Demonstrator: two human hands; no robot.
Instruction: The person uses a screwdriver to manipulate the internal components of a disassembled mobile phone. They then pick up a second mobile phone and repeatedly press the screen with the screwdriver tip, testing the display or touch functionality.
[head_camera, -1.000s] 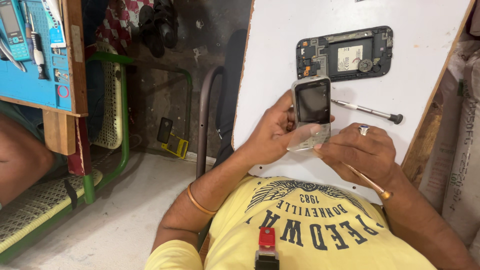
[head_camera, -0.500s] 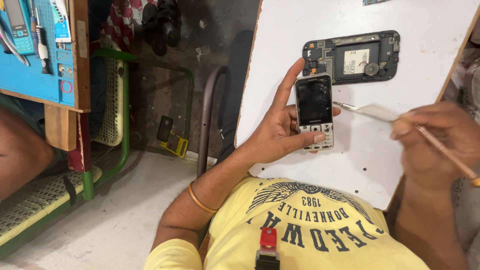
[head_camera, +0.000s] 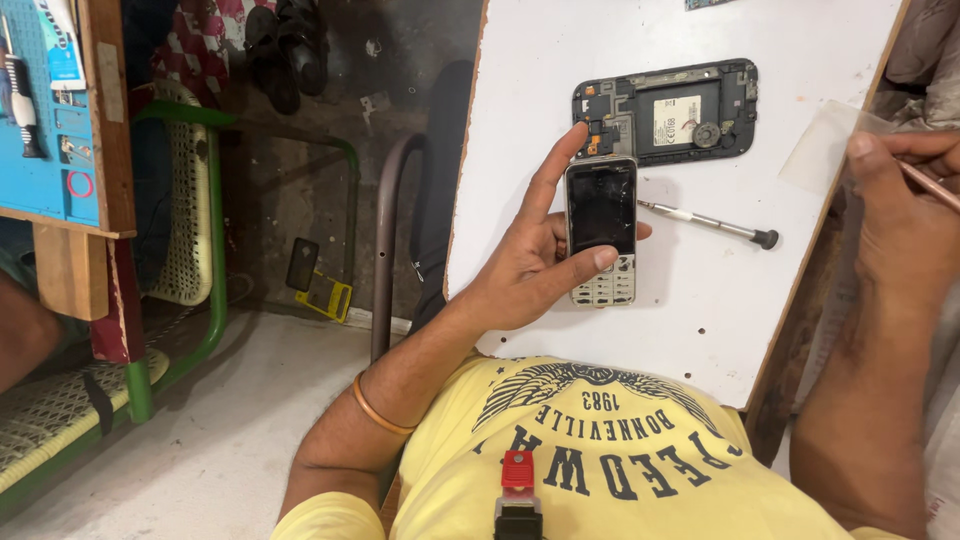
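My left hand (head_camera: 525, 260) grips a small silver keypad phone (head_camera: 601, 230) with a dark screen, thumb across its lower part, index finger stretched up along its left side. It hovers over the white board (head_camera: 560, 80). My right hand (head_camera: 900, 200) is off to the right edge of the board, pinching a thin clear plastic film (head_camera: 825, 150) and a slim brown stick (head_camera: 930, 185). Behind the phone lies an opened black phone frame (head_camera: 665, 110) with its insides showing. A thin metal screwdriver (head_camera: 715, 223) lies to the right of the keypad phone.
A green-framed wicker chair (head_camera: 190, 200) stands at left, next to a blue tool board (head_camera: 45, 100). A dark curved metal tube (head_camera: 385, 260) runs beside the white board's left edge. A small black-and-yellow object (head_camera: 320, 285) lies on the floor.
My right hand left the phone and swung out to the right with the clear film and stick. My left hand keeps the phone, its index finger now stretched out.
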